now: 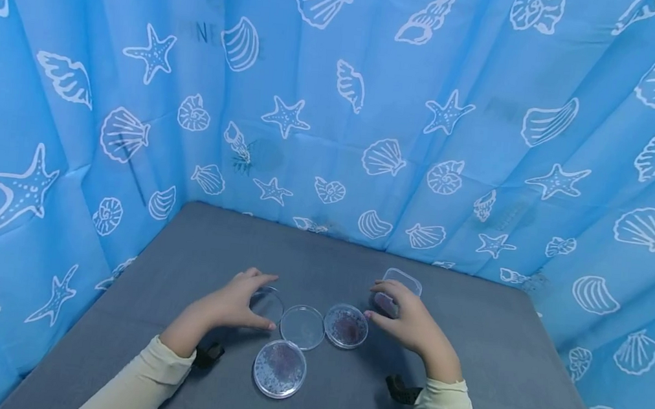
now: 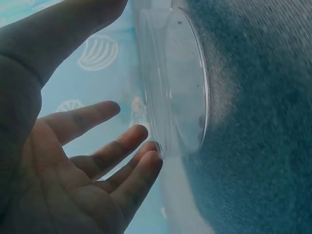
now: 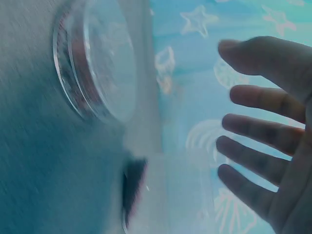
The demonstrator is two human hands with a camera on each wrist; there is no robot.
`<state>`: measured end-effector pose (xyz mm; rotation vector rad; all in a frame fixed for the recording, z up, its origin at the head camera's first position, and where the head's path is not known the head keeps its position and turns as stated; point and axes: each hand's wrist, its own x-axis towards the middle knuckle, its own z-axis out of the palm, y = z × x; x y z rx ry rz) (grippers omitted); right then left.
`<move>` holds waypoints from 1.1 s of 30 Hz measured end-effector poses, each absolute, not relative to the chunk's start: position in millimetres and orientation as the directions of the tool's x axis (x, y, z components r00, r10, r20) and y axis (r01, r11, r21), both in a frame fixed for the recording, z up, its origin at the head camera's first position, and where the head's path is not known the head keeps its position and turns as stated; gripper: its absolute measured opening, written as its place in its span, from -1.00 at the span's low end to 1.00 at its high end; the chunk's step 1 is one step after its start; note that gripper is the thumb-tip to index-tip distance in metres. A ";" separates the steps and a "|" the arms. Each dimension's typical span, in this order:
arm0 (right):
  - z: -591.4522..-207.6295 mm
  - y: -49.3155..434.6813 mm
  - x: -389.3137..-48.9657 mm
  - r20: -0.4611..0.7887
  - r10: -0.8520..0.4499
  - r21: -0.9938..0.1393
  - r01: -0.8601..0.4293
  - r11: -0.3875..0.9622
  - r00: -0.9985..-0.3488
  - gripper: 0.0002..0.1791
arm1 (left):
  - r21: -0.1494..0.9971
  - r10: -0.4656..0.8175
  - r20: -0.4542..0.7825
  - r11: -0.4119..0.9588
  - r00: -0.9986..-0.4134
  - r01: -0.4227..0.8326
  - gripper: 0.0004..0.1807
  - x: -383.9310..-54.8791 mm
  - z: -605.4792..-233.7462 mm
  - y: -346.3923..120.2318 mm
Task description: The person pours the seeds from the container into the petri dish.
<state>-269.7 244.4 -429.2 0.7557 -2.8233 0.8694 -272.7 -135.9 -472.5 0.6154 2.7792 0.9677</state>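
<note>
Grey surface, blue shell-print curtain behind its far edge and along both sides. Person at the near side, pale sleeves, a dark strap at each wrist.

Left hand: loose, thumb and fingers spread about the left dish, a clear round one, grasping nothing. Fingertips very near its rim; contact cannot be made out. Of the round dishes, this one lies nearest the surface's left edge.

Right hand: also released, fingers apart. Thumb tip just beside the dark dish, a round one with dark reddish stuff inside; touch uncertain from the head view, but the right wrist view shows a gap. Beyond the fingers, toward the surface's far edge, a clear tub with rounded corners, dark matter in it, partly hidden by the hand.

Between left dish and dark dish, a clear middle dish, rims meeting or nearly so. Closest to the near edge, the near dish: purplish patch, pale specks, lying flat.
</note>
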 end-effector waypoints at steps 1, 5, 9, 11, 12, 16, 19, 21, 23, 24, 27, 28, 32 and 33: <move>-428.2 248.7 -270.5 0.246 -0.413 -0.503 -0.480 0.719 -0.877 -0.56 | 0.622 0.417 0.005 0.710 -0.909 0.330 0.09 -273.0 -473.4 -136.6; -425.0 264.9 -274.1 0.300 -0.338 -0.489 -0.448 0.749 -0.892 -0.58 | 0.632 0.407 -0.009 0.710 -0.913 0.310 0.10 -274.4 -474.9 -140.2; -423.5 277.5 -277.7 0.322 -0.291 -0.479 -0.420 0.771 -0.901 -0.61 | 0.645 0.391 -0.028 0.710 -0.920 0.282 0.17 -276.1 -476.0 -144.0; -422.7 281.2 -278.3 0.319 -0.279 -0.483 -0.409 0.774 -0.905 -0.61 | 0.648 0.381 -0.039 0.714 -0.924 0.267 0.22 -276.5 -476.8 -145.5; -422.5 282.8 -278.5 0.314 -0.275 -0.489 -0.403 0.774 -0.909 -0.61 | 0.648 0.374 -0.046 0.717 -0.926 0.258 0.25 -276.6 -477.3 -146.2; -423.1 287.0 -278.0 0.297 -0.257 -0.500 -0.379 0.779 -0.920 -0.59 | 0.639 0.355 -0.076 0.735 -0.932 0.228 0.29 -276.7 -478.3 -147.5; -425.0 289.8 -278.4 0.267 -0.237 -0.505 -0.345 0.791 -0.934 -0.53 | 0.642 0.345 -0.099 0.738 -0.933 0.205 0.26 -277.4 -478.1 -147.9; -426.1 291.4 -279.4 0.235 -0.216 -0.516 -0.310 0.799 -0.948 -0.37 | 0.648 0.345 -0.107 0.735 -0.933 0.198 0.23 -278.2 -478.1 -148.5; -428.4 293.8 -281.1 0.194 -0.191 -0.525 -0.266 0.809 -0.962 -0.14 | 0.655 0.344 -0.112 0.731 -0.932 0.191 0.20 -279.2 -478.6 -149.3; -429.7 295.1 -282.2 0.174 -0.178 -0.527 -0.244 0.814 -0.969 -0.02 | 0.656 0.350 -0.108 0.729 -0.930 0.198 0.18 -279.5 -478.8 -149.7; -433.5 298.2 -285.2 0.133 -0.146 -0.530 -0.195 0.825 -0.980 0.29 | 0.666 0.357 -0.103 0.718 -0.928 0.202 0.15 -280.7 -481.0 -151.7; -435.1 299.1 -286.2 0.125 -0.141 -0.529 -0.186 0.828 -0.982 0.33 | 0.671 0.359 -0.101 0.713 -0.928 0.203 0.15 -281.0 -481.7 -152.6; -440.2 300.6 -288.7 0.089 -0.120 -0.540 -0.149 0.828 -0.989 0.38 | 0.687 0.370 -0.100 0.698 -0.924 0.205 0.11 -282.6 -484.5 -156.5; -441.7 300.9 -289.4 0.077 -0.114 -0.545 -0.138 0.827 -0.990 0.38 | 0.690 0.373 -0.101 0.694 -0.922 0.205 0.11 -282.8 -484.8 -157.4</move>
